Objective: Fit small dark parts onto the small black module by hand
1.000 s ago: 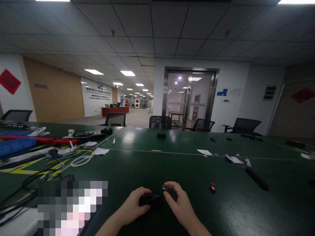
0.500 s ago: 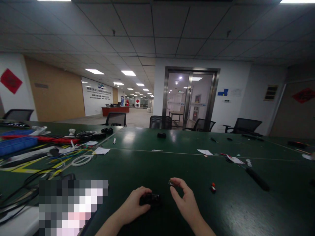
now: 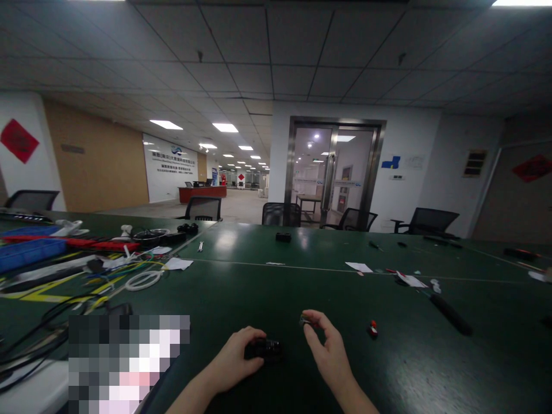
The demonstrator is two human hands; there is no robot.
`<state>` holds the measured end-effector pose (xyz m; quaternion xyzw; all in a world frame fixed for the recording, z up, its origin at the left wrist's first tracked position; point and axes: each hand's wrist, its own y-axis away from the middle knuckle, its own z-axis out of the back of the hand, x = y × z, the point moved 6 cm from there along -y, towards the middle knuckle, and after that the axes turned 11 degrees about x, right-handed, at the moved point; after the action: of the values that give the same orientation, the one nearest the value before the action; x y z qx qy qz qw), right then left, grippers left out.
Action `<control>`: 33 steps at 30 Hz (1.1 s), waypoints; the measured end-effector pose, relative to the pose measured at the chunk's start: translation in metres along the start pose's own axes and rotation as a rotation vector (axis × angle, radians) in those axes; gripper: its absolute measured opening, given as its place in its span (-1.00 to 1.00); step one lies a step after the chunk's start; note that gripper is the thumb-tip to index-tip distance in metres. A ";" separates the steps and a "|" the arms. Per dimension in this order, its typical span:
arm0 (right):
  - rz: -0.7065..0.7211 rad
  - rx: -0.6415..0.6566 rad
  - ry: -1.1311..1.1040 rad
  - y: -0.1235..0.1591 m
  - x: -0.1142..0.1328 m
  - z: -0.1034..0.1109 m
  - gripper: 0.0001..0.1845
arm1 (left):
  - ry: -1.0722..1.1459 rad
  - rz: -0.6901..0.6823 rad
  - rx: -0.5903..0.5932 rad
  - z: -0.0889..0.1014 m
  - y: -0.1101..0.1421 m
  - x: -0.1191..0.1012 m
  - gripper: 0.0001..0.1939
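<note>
A small black boxy object (image 3: 271,348) with a shiny end sits on the green table. My left hand (image 3: 233,359) grips its left side between thumb and fingers, which partly hide it. To the right, my right hand (image 3: 328,348) is raised a little and pinches a tiny dark piece (image 3: 302,321) between thumb and index finger. That piece is too small to name, and it is apart from the black object. A small red and white item (image 3: 373,329) lies on the table to the right of my right hand.
Cables (image 3: 144,280), blue trays (image 3: 32,253) and tools crowd the left side of the table (image 3: 241,293). Another black block (image 3: 283,237) stands at the far side. A black-handled tool (image 3: 451,313) and paper scraps (image 3: 411,279) lie on the right. Lower left is pixelated.
My right hand has shifted slightly right with the tiny piece, away from the black object. My left hand has stayed in place on that object.
</note>
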<state>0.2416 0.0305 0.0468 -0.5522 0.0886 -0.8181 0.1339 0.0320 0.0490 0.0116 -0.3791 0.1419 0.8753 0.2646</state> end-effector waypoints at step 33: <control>-0.046 0.017 0.020 -0.003 -0.005 0.000 -0.66 | 0.019 0.001 0.001 -0.001 0.000 0.001 -0.57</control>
<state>0.2434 0.0350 0.0430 -0.5448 0.0703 -0.8271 0.1189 0.0318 0.0496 0.0100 -0.3872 0.1452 0.8717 0.2628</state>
